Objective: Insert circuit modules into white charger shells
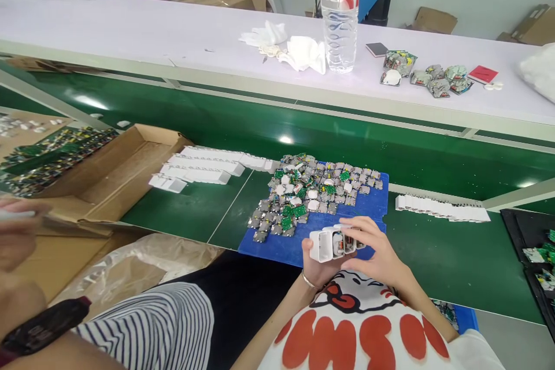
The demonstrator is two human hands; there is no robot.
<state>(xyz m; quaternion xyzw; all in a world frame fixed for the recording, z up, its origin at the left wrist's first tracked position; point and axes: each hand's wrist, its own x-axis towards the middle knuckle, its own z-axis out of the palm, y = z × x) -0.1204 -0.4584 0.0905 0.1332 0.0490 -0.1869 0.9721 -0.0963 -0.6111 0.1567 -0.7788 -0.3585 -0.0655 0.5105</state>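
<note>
A short row of white plastic cases [321, 246] is held between my two hands, open ends facing up. My left hand [318, 270] wraps round the row from the left and below, thumb on the end case. Circuit parts show inside some of the cases. From the right, my right hand [376, 248] closes its fingers and thumb over the other end, hiding part of it. Just beyond my hands, many small circuit boards [321, 206] with grey, green and white parts lie on a blue mat [373, 208].
Rows of white cases [202, 166] lie left of the mat, with another row [442, 208] to the right. A co-worker's hand [17, 231] is beside a cardboard box [108, 185]. A water bottle [341, 17] stands on the raised shelf [151, 40]. Black trays [520, 260] sit far right.
</note>
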